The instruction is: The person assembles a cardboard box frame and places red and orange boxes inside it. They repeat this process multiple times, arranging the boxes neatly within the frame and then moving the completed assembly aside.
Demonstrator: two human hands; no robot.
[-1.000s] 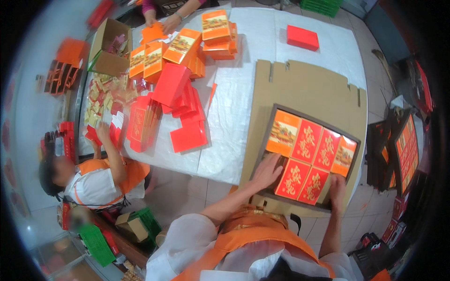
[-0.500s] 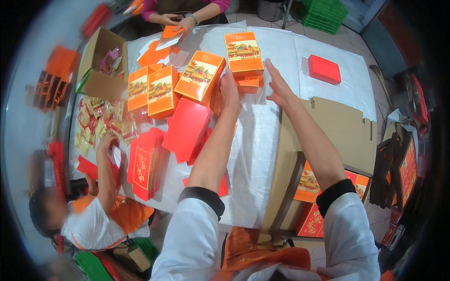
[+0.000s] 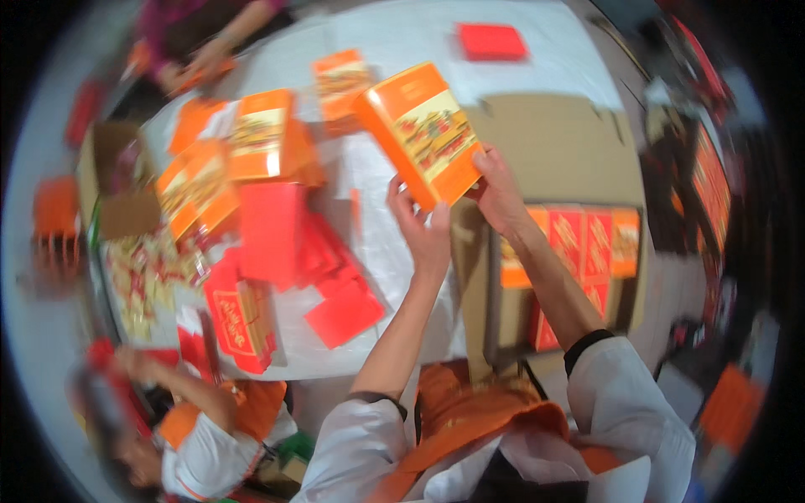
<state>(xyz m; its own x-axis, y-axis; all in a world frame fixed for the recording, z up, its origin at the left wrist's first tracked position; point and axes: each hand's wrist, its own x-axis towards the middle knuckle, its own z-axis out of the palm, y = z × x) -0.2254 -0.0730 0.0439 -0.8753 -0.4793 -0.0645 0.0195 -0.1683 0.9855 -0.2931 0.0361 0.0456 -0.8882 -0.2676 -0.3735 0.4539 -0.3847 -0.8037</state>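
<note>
- Holding one orange box [image 3: 422,138] in both hands above the table [image 3: 386,33], near the left edge of the cardboard [image 3: 553,138]; printed face up, tilted, far end pointing up and leftward.
- Cupping the near left corner with the left hand [image 3: 422,235], fingers bent against the edge, thumb by the bottom corner.
- Gripping the right edge with the right hand [image 3: 496,191], thumb on the printed face, other fingers mostly hidden beneath.
- Reaching forward with both arms from the lower edge, left forearm slanting rightward, right forearm slanting leftward across the tray [image 3: 493,318].
- Counting in the tray: two orange and four red boxes [image 3: 565,239], partly covered by the right forearm.
- On the table's far side: one lone red box [image 3: 492,42].
- Just left of the held box: one small orange stack [image 3: 342,84], number of layers impossible to tell.
- Farther left: at least three more in an orange pile [image 3: 262,130].
- Nearer: overlapping red cartons [image 3: 270,226], too blurred to count.
- At the left end: one open brown carton [image 3: 127,216], beside small packets [image 3: 147,285] too many to count.
</note>
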